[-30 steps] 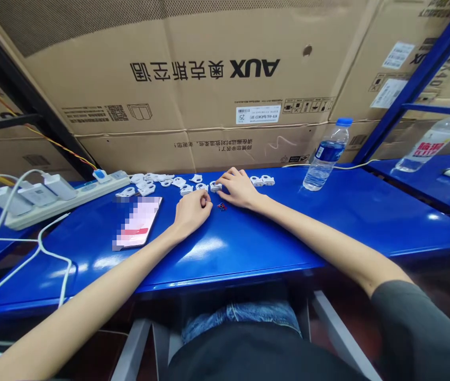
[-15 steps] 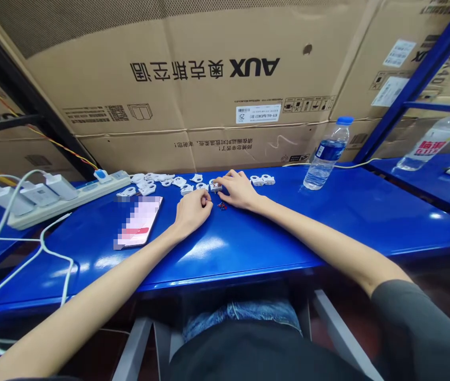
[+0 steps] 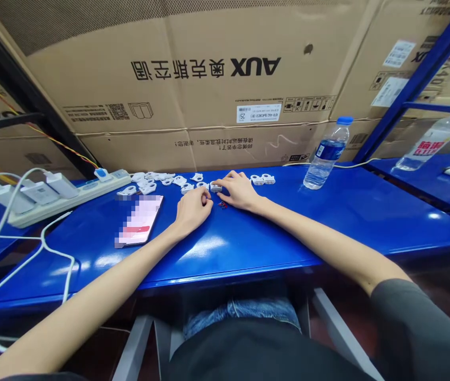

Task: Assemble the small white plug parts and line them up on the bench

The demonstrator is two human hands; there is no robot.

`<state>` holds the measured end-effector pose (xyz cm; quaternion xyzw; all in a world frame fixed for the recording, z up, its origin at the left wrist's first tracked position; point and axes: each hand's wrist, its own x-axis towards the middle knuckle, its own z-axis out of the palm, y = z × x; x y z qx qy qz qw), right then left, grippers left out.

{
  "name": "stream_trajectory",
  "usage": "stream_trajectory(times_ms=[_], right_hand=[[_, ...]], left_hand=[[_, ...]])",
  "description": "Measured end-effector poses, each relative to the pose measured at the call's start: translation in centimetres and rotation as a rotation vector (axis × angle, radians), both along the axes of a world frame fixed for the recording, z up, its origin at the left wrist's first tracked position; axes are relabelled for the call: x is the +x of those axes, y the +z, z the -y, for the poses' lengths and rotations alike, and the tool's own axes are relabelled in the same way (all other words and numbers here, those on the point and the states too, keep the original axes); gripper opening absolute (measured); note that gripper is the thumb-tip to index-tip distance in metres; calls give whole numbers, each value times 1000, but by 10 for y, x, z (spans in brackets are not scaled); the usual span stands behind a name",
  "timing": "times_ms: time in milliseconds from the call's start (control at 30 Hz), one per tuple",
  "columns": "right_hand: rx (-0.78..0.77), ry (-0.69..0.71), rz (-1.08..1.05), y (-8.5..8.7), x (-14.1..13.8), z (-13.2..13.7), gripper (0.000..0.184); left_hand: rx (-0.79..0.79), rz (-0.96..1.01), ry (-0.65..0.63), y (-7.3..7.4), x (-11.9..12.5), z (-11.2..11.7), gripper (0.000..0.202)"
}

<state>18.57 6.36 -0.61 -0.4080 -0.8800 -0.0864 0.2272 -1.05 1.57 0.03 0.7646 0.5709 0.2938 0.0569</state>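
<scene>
My right hand (image 3: 241,190) rests on the blue table, its thumb and fingers closed around a small white plastic piece with a ring-shaped top (image 3: 216,187). Just left of it, my left hand (image 3: 194,209) is curled with thumb against fingers; whatever it may hold is too small or hidden to make out. Between the hands lies a little heap of tiny red and dark parts (image 3: 222,205). More white ringed pieces (image 3: 179,181) are scattered behind and left of my left hand. Two others (image 3: 262,180) stand side by side beyond my right hand.
A phone (image 3: 141,219) lies left of my left forearm. Behind it runs a power strip (image 3: 78,197) with chargers and white cables (image 3: 42,241). A water bottle (image 3: 326,153) stands at the right. Large cardboard boxes (image 3: 205,100) wall off the back; another bottle (image 3: 427,145) is farther right.
The white piece at my right fingertips has turned slightly, showing a different side. Both hands stay in nearly the same place.
</scene>
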Motion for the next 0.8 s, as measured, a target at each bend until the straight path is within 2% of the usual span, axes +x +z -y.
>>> stream_trajectory(times_ms=[133,400,633,800], right_hand=[[41,37,10,3,3,5,39],[245,145,55,16,25,27,38],[216,130,48,16,28,30,38],[286,140,68,13,27,27,35]], left_hand=[[-10,42,25,1,1,1,14],[26,247,17,0,3,-2,11],[54,367,-73,6,6,0,6],[52,401,-80,7,8,1,4]])
